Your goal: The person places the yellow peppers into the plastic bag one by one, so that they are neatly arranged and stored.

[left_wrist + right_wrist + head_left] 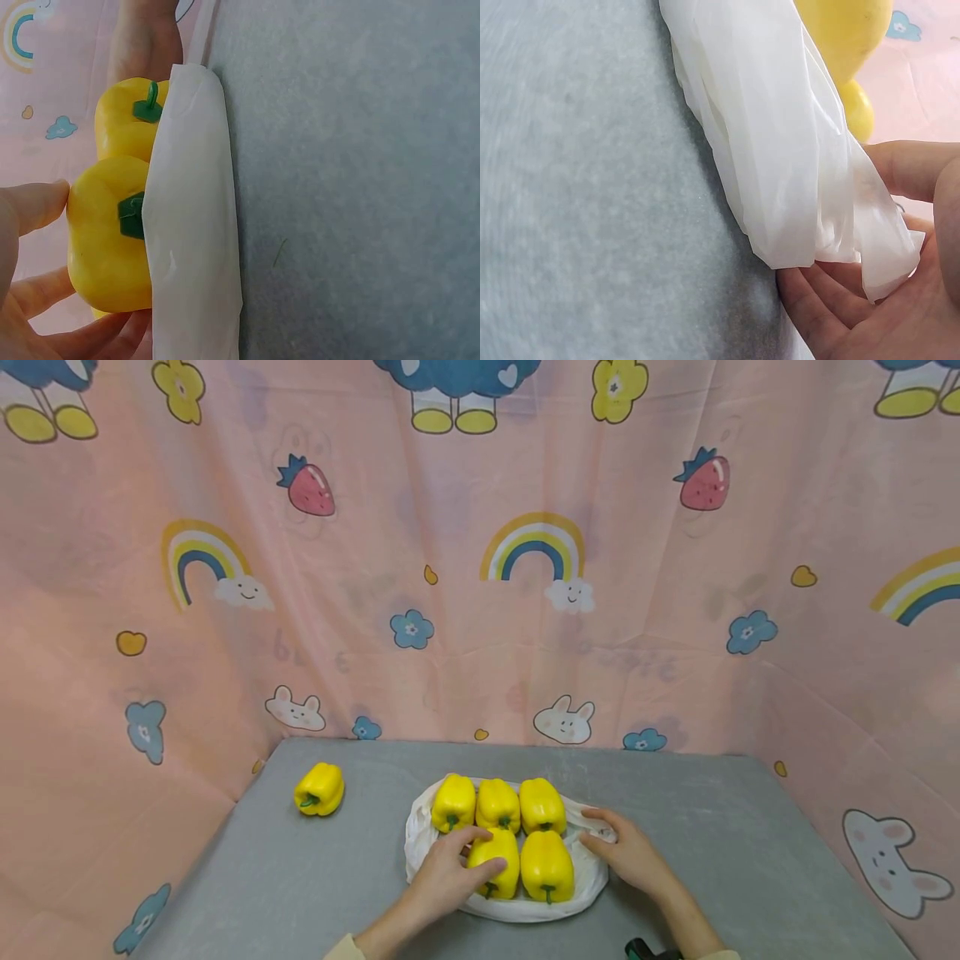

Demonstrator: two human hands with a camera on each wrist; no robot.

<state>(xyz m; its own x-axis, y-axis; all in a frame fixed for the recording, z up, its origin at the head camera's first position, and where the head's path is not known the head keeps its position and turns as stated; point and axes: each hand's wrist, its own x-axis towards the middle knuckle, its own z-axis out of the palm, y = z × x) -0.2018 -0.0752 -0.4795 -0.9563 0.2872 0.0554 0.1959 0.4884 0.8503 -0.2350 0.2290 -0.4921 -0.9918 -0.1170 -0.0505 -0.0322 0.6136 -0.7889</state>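
A white plastic bag (415, 847) is spread in an oval on the table, its edges rolled down. Three yellow bell peppers form its back row, the middle one (498, 802) between two others. Two more lie in front. My left hand (447, 874) grips the front left bell pepper (498, 860), thumb on the near side and fingers beyond it. In the left wrist view, that bell pepper (109, 240) shows its green stem beside the plastic. The front right bell pepper (547, 864) is untouched. At the right edge, my right hand (632, 853) holds the bag's loose plastic (885, 247) between thumb and fingers.
Another yellow bell pepper (320, 790) lies alone on the grey table (337, 877) at the back left. A black and green object (645, 950) is partly visible at the front edge, by the right forearm. A pink patterned curtain (450, 685) surrounds the table.
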